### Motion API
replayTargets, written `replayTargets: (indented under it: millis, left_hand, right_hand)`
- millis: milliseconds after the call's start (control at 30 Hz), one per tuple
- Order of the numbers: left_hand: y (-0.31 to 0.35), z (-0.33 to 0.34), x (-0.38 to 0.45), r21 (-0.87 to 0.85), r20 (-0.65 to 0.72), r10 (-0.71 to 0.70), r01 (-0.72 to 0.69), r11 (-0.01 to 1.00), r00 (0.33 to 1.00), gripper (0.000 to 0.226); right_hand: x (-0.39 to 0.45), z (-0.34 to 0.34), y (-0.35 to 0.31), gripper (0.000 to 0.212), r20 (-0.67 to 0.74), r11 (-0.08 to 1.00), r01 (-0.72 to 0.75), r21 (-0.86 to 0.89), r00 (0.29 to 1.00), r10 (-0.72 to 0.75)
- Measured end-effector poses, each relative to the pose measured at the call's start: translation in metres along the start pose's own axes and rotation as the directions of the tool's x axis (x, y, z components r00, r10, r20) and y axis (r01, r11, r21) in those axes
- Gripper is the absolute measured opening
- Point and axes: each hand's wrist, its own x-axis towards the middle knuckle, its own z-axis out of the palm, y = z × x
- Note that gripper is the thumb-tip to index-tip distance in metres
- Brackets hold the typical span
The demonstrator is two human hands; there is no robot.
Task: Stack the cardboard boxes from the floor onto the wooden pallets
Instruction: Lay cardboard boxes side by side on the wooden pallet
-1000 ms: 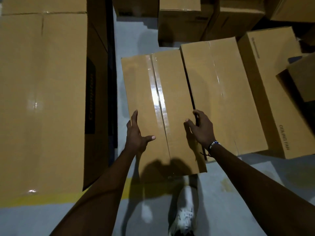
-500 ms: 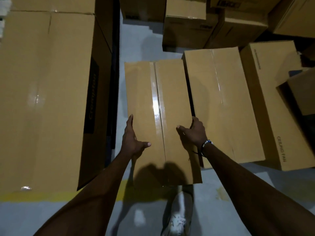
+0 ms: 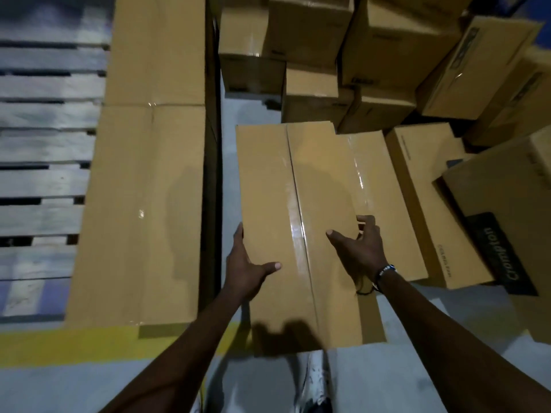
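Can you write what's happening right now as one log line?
step: lifting box | left hand: grips long taped box left edge | right hand: grips right edge | target: wooden pallet

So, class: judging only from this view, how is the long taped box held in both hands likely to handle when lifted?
Probably stiff: the long taped box keeps flat faces and straight edges between the left hand and right hand. Possibly slippery, since glossy tape runs along its top seam. Its length may make it swing or tip if gripped near one end only, as here.

It is a warehouse: many brown cardboard boxes [image 3: 396, 55] stand piled on a grey concrete floor [image 3: 402, 377], beside a wooden pallet [image 3: 44, 144] and a yellow floor line [image 3: 68, 344].
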Motion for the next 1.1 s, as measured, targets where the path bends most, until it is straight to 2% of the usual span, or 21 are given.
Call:
replayTargets:
  millis: [167,333,500,633,800,1100]
  left_hand:
    - [0.069,-0.041,-0.065,-0.039,0.054,0.103,-0.101,0.994,0.993,0.135]
    - [0.146,-0.099,-0.136,-0.070,0.103,0.216,-0.210,0.975,0.971,0.116]
    - [0.202,-0.181,-0.205,-0.062,0.129,0.251,-0.244,0.968,0.960,0.121]
    - [0.235,-0.248,-0.257,-0.022,0.135,0.255,-0.255,0.967,0.957,0.126]
    - [0.243,-0.322,-0.317,0.001,0.072,0.265,-0.266,0.964,0.962,0.135]
    - [0.212,-0.449,-0.397,0.043,0.005,0.292,-0.292,0.955,0.956,0.126]
  right_hand:
    - [-0.083,-0.050,-0.071,0.076,-0.054,0.999,0.032,0.003,0.998,-0.032]
    - [-0.183,-0.093,-0.142,0.080,-0.136,0.998,0.066,0.010,0.989,-0.064]
    - [-0.282,-0.106,-0.214,0.078,-0.157,0.994,0.095,0.044,0.984,-0.087]
    - [-0.349,-0.100,-0.263,0.088,-0.152,0.992,0.123,0.025,0.981,-0.118]
    - [-0.418,-0.078,-0.314,0.085,-0.122,0.981,0.192,0.018,0.974,-0.189]
    - [-0.521,0.003,-0.357,0.088,-0.039,0.955,0.291,0.051,0.956,-0.289]
